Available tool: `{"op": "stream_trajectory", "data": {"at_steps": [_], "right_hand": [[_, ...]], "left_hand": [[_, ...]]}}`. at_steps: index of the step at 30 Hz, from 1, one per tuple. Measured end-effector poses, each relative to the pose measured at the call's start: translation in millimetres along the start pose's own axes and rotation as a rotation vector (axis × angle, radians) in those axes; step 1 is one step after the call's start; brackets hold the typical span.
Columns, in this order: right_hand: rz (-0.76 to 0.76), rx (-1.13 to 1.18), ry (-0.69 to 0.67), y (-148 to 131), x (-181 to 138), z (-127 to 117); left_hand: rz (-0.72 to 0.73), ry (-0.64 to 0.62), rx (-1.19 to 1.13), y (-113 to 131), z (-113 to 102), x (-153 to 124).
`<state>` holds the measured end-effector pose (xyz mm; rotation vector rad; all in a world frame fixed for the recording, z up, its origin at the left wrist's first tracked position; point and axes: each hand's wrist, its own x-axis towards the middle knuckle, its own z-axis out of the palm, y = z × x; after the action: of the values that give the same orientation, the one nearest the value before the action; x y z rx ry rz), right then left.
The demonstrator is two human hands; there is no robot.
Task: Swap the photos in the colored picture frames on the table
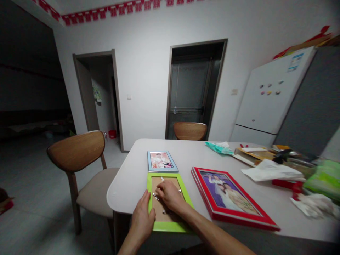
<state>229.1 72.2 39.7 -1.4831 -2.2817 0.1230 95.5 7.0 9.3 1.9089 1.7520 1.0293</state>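
A green picture frame (170,226) lies face down at the near edge of the table, its brown backing board (158,221) showing. Along its left side my left hand (142,216) grips the edge, thumb over the border. My right hand (170,194) reaches across the backing with its fingers pinched together at a small metal clip (154,195) on the left. More clips sit around the board, one of them at the right side (180,191). Just beyond is a light blue picture frame (162,162), face up.
Red picture frames (225,194), stacked with a group photo on top, lie to the right on the white table (124,170). Tissues (271,170), a teal packet (219,148) and a green bag (325,180) clutter the right side. Wooden chairs (79,148) stand left and behind.
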Motion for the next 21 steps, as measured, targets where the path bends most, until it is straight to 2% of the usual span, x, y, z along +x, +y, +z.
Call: {"op": "stream_trajectory", "data": {"at_steps": [7,12,21], "right_hand": [[0.148,-0.082,0.013,30.5,21.3,1.7],[0.170,-0.091,-0.005,32.5,24.0,6.8],[0.148,-0.058,-0.020,26.6,19.7,-1.6]], "left_hand": [[-0.007,-0.019,0.010,3.6,-3.4,-1.0],[-0.005,-0.028,0.008,5.7,-4.5,-0.5],[0.001,-0.009,-0.017,7.3,-1.7,-2.0]]}}
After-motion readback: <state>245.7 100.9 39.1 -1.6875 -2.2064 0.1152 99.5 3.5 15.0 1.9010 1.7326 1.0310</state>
